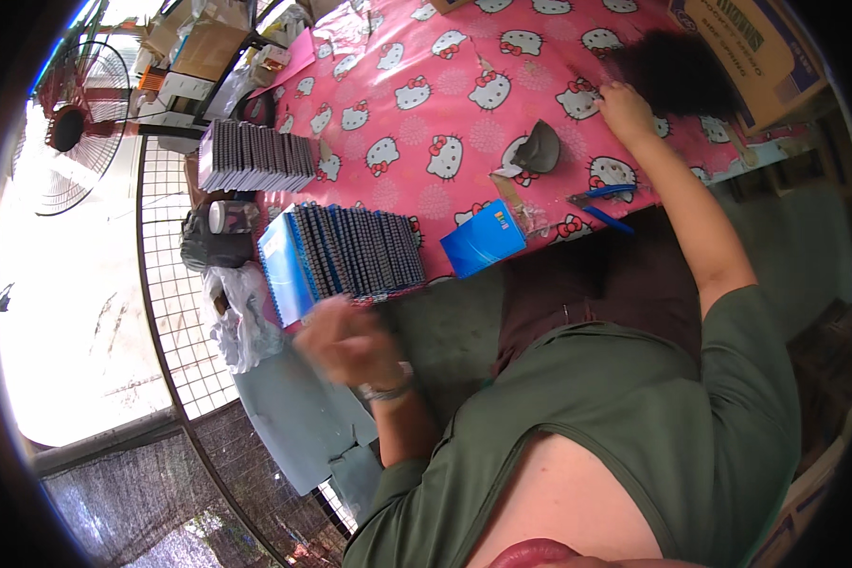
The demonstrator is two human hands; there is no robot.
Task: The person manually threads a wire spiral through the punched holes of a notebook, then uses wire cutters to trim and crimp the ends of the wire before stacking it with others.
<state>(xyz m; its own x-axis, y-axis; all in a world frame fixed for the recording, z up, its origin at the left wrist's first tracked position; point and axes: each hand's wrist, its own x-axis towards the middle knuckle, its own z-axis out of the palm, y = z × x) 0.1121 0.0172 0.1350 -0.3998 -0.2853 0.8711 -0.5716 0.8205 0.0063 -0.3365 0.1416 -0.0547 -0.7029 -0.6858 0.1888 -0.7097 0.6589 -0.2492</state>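
My left hand (350, 343), smeared by motion, is just in front of a row of blue spiral notebooks (350, 251) standing on their edges; whether it touches them I cannot tell. Far across the table, my right hand (627, 112) has its fingers bent together beside a dark, fuzzy-looking heap (683, 74). Anything between those fingers is too small to make out. One blue notebook (484, 238) lies flat at the table's near edge. Right of it are blue-handled pliers (604, 205).
A pink cartoon-print cloth (398, 123) covers the table. A second notebook stack (256, 159) stands at the left, a grey cup-like piece (538, 149) in the middle. A cardboard box (762, 57) is at the far right; a fan (69, 128) and plastic bag (239, 317) are at the left.
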